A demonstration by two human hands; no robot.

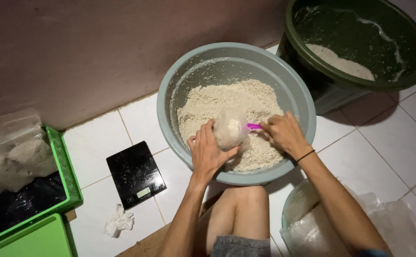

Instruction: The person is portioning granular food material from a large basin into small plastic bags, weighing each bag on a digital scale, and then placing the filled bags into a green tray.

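Note:
A grey round basin (293, 90) on the tiled floor holds a heap of pale crumbly grain (217, 100). My left hand (208, 152) grips a small clear plastic bag (229, 128), partly filled with the same grain, held over the basin. My right hand (284, 133) holds a pink scoop (254, 126) whose tip points into the bag's mouth. A thin black band sits on my right wrist. My bare knee (241, 209) is just below the basin.
A dark green tub (408, 71) with a little grain stands at the upper right. A black kitchen scale (135, 173) lies left of the basin, a crumpled white tissue (119, 221) below it. A green crate (67, 176) with filled bags sits far left. Clear plastic bags (398, 223) lie lower right.

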